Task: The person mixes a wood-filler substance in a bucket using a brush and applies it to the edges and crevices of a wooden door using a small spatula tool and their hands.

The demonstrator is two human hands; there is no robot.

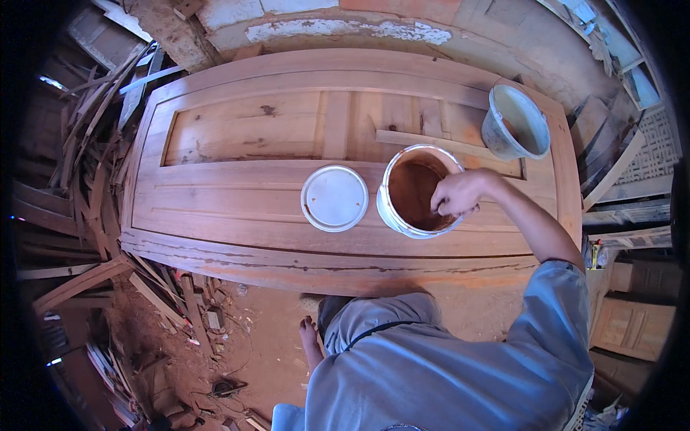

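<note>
A person's right hand (456, 194), arm bent and reaching forward, curls closed over the rim of a white bucket (417, 190) of brown liquid; what it pinches is unclear. The bucket stands upright, mouth upward, on a wooden door (237, 136), beside its round lid (334, 197); farther off, a grey bucket (515, 122).

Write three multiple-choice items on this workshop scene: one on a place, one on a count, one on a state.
1. Where does the round white lid lie?
A. Left of the white bucket
B. Inside the grey bucket
C. On the ground

2. How many buckets stand on the wooden door?
A. One
B. Two
C. Four

3. The white bucket is
A. lidded
B. tipped over
C. open, holding brown liquid

Answers: 1 A, it rests flat on the door beside it. 2 B, the white one and the grey bucket. 3 C, the right hand is over its open mouth.
</note>
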